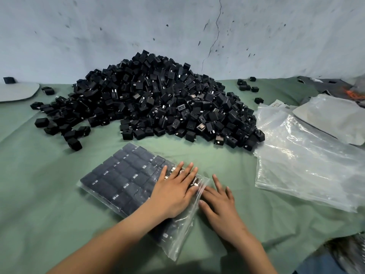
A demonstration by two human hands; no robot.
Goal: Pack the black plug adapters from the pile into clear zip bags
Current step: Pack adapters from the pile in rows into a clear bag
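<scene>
Probably sealing: left hand (pixel 173 194) flat, fingers straight, pressing the filled clear plastic zip bag (pixel 116 186) of black cube plug adapters (pixel 136 161) beneath them, right hand (pixel 221 208) likewise flat on the bag mouth alongside; next up, likely a firm swipe along the zip.

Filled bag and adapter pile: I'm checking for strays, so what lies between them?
Only bare green cloth. The head view shows nothing loose lying between the filled bag and the pile.
</scene>
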